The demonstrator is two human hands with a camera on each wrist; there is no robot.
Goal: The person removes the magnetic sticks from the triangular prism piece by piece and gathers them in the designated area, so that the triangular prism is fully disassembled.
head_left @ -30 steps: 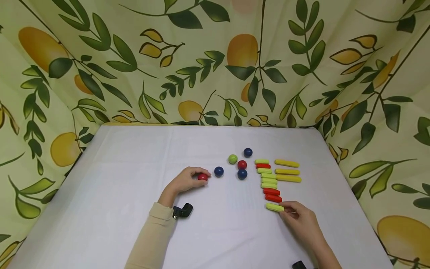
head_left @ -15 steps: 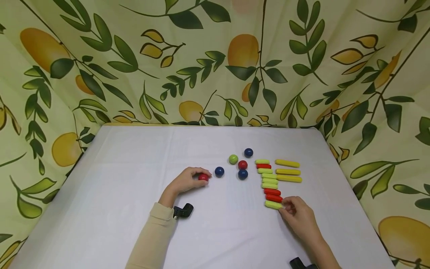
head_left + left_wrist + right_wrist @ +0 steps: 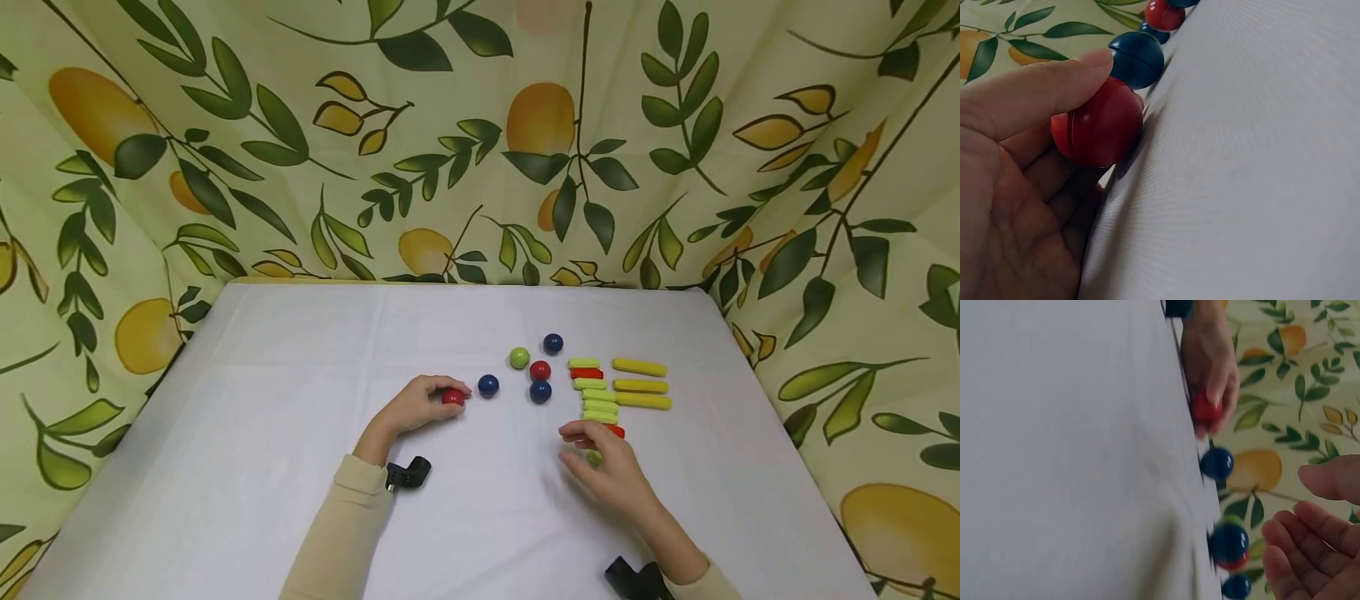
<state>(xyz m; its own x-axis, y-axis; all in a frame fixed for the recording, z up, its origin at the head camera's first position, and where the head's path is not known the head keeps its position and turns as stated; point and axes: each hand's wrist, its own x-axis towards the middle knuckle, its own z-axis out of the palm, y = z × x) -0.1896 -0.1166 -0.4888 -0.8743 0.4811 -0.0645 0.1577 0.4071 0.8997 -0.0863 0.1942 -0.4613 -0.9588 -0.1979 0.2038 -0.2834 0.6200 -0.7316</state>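
Observation:
My left hand holds a red ball on the white tabletop. In the left wrist view, thumb and fingers close round that red ball, and a blue ball sits just past it. My right hand is raised over the near end of a column of short green and red sticks, its fingers spread apart with nothing between them. It partly covers the lowest green stick and a red stick. In the right wrist view, the right hand looks loosely cupped.
Right of the left hand lies a blue ball. Farther on are a green ball, another red ball and two more blue balls. Several yellow sticks lie right of the column. A patterned curtain surrounds the table.
My right hand has let go of the lowest green stick, which was moved up against the red ones, and has swung left over the column. The left hand stays on the red ball.

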